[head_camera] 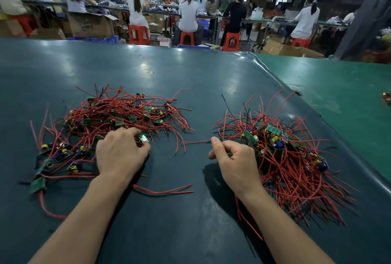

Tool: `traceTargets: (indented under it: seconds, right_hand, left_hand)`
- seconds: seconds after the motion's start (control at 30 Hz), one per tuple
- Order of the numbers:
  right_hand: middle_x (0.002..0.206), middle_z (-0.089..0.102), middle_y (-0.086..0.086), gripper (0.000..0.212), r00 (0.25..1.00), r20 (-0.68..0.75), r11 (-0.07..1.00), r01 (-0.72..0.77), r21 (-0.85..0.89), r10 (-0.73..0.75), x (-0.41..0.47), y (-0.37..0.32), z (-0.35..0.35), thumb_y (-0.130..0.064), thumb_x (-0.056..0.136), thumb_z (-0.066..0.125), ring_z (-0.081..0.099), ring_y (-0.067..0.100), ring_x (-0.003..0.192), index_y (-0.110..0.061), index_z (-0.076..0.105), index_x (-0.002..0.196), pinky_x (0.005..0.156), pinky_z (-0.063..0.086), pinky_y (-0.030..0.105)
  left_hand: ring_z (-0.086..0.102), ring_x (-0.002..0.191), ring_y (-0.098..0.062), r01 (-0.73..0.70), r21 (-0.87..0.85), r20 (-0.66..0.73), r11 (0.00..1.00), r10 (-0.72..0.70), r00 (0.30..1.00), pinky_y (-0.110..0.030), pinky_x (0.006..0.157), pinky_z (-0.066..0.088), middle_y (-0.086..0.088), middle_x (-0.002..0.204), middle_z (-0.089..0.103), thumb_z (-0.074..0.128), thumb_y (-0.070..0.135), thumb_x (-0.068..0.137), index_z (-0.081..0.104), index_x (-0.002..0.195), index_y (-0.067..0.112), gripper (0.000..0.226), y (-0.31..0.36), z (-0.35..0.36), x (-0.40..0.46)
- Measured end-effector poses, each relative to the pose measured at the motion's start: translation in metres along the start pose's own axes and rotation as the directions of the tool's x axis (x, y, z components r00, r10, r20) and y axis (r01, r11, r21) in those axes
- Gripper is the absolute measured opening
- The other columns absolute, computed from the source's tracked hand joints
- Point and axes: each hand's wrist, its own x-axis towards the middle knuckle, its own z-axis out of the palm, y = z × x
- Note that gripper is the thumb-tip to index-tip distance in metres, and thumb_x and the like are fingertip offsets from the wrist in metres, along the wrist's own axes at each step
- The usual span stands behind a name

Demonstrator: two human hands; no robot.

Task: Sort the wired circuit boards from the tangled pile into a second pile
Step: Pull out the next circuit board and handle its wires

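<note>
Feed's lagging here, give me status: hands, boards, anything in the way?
Left hand pinches a small board at the left pile. Right hand curled round a board beside the right pile. Loose red wires between.

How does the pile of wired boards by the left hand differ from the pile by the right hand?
The left pile spreads wide and loose, its wires running every way; the right pile is tighter, its wires mostly fanning toward the person. The left hand pinches a small green board at the left pile's near edge; the right hand grips something small and green beside the right pile. Both hold green boards with red wires on the dark mat.
</note>
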Motion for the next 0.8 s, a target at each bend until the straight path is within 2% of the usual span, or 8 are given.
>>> traceTargets:
  seconds: [0.07, 0.13, 0.23, 0.37, 0.47, 0.53, 0.7, 0.8]
  right_hand:
    - [0.04, 0.048, -0.024, 0.041, 1.0, -0.009, 1.0, 0.001, -0.002, -0.001, 0.0, 0.001, 0.0, -0.027, 0.097, 0.06, 0.049, -0.002, 0.043, -0.009, 0.071, 0.062, 0.05, 0.033, 0.009]
    - [0.041, 0.049, -0.023, 0.041, 1.0, -0.017, 1.0, -0.002, -0.005, 0.002, 0.0, 0.002, 0.0, -0.027, 0.097, 0.061, 0.049, -0.001, 0.044, -0.01, 0.071, 0.061, 0.051, 0.033, 0.009]
    - [0.043, 0.051, -0.021, 0.042, 1.0, -0.027, 1.0, 0.0, -0.007, 0.0, 0.0, 0.004, 0.001, -0.027, 0.097, 0.061, 0.051, -0.001, 0.047, -0.01, 0.071, 0.06, 0.053, 0.034, 0.01]
    - [0.055, 0.06, -0.018, 0.034, 1.0, -0.013, 0.997, 0.001, 0.071, 0.0, -0.001, 0.001, 0.002, -0.028, 0.095, 0.062, 0.058, 0.0, 0.057, -0.015, 0.071, 0.065, 0.06, 0.041, 0.012]
    - [0.071, 0.067, -0.008, 0.019, 0.986, 0.158, 0.914, -0.11, 0.392, 0.051, -0.003, -0.009, 0.005, -0.031, 0.09, 0.061, 0.059, 0.006, 0.056, -0.014, 0.07, 0.089, 0.047, 0.047, 0.02]
    - [0.079, 0.069, -0.002, 0.025, 0.972, 0.229, 0.812, -0.171, 0.557, 0.047, -0.003, -0.012, 0.005, -0.027, 0.085, 0.062, 0.062, 0.013, 0.059, -0.011, 0.068, 0.103, 0.041, 0.048, 0.022]
    - [0.083, 0.074, 0.001, 0.019, 0.971, 0.238, 0.815, -0.149, 0.56, 0.015, -0.001, -0.014, -0.002, -0.022, 0.081, 0.064, 0.07, 0.018, 0.071, -0.013, 0.067, 0.098, 0.052, 0.055, 0.027]
    - [0.082, 0.074, 0.001, 0.02, 0.965, 0.262, 0.82, -0.175, 0.544, 0.033, -0.001, -0.013, -0.002, -0.024, 0.084, 0.062, 0.071, 0.017, 0.073, -0.013, 0.065, 0.1, 0.049, 0.054, 0.024]
  left_hand:
    - [0.064, 0.094, -0.033, -0.042, -0.114, -0.03, 0.993, 0.038, 0.999, -0.04, 0.081, 0.049, -0.008, 0.097, 0.074, 0.075, 0.028, 0.077, 0.075, 0.104, 0.019, 0.028, 0.0, -0.003, -0.003]
    - [0.063, 0.094, -0.032, -0.092, -0.239, -0.079, 0.967, 0.075, 0.994, -0.041, 0.082, 0.049, -0.005, 0.098, 0.071, 0.077, 0.021, 0.074, 0.069, 0.109, 0.017, 0.036, 0.0, -0.005, -0.004]
    - [0.06, 0.089, -0.028, -0.283, -0.348, -0.271, 0.894, 0.193, 0.943, -0.036, 0.083, 0.046, -0.007, 0.101, 0.064, 0.079, 0.013, 0.073, 0.063, 0.112, 0.009, 0.042, 0.005, -0.01, -0.006]
    - [0.062, 0.096, -0.03, -0.587, -0.259, -0.496, 0.767, 0.416, 0.762, -0.041, 0.089, 0.048, -0.01, 0.11, 0.067, 0.071, 0.009, 0.081, 0.066, 0.114, 0.004, 0.034, 0.021, -0.014, -0.017]
    - [0.064, 0.097, -0.03, -0.796, -0.232, -0.482, 0.56, 0.645, 0.594, -0.045, 0.084, 0.049, -0.008, 0.116, 0.068, 0.067, 0.004, 0.085, 0.064, 0.117, 0.008, 0.033, 0.04, -0.01, -0.031]
    - [0.064, 0.094, -0.028, -0.854, -0.235, -0.437, 0.465, 0.734, 0.52, -0.044, 0.08, 0.051, -0.006, 0.118, 0.068, 0.065, 0.003, 0.086, 0.058, 0.122, 0.011, 0.037, 0.049, -0.005, -0.038]
    - [0.059, 0.101, -0.023, -0.833, -0.237, -0.469, 0.5, 0.692, 0.549, -0.038, 0.083, 0.049, 0.004, 0.117, 0.065, 0.064, -0.003, 0.085, 0.067, 0.119, 0.007, 0.035, 0.053, -0.003, -0.042]
    - [0.059, 0.102, -0.022, -0.84, -0.195, -0.464, 0.507, 0.707, 0.534, -0.038, 0.082, 0.048, 0.005, 0.116, 0.07, 0.06, 0.0, 0.089, 0.071, 0.116, 0.008, 0.03, 0.055, -0.002, -0.043]
